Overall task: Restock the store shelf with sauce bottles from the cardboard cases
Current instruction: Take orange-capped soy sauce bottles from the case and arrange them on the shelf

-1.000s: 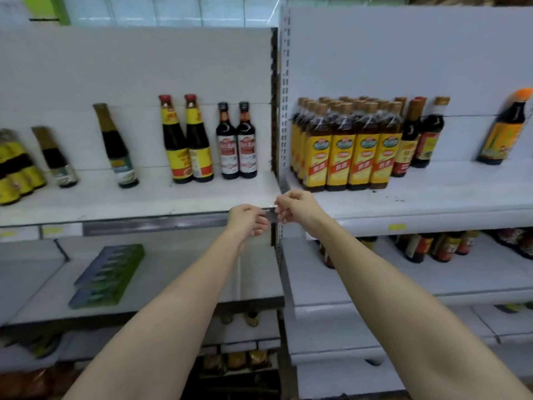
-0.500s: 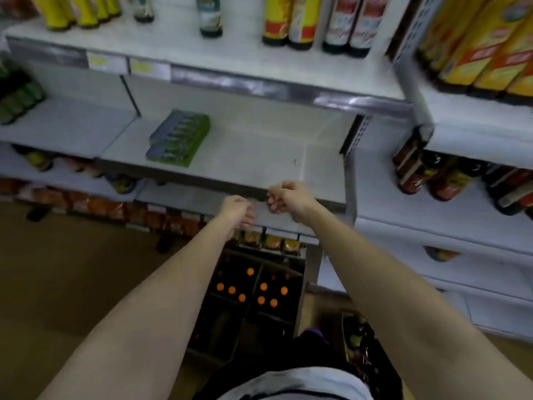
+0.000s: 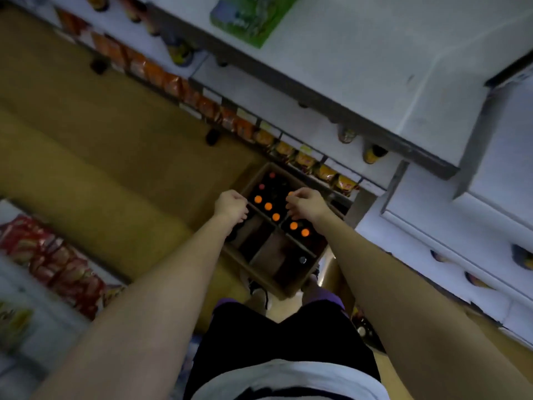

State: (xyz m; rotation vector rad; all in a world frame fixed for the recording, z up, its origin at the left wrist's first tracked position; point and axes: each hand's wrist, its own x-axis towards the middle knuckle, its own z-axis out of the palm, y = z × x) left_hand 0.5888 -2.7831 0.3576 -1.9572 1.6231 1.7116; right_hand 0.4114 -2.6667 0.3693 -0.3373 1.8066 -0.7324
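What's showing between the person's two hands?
In the head view, orange bottle caps in the open cardboard case on the floor show between the left hand and right hand.

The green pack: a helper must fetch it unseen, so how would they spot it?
Look along the white shelf at the top of the view. The green pack lies flat on it near the front edge, the only green thing on that shelf.
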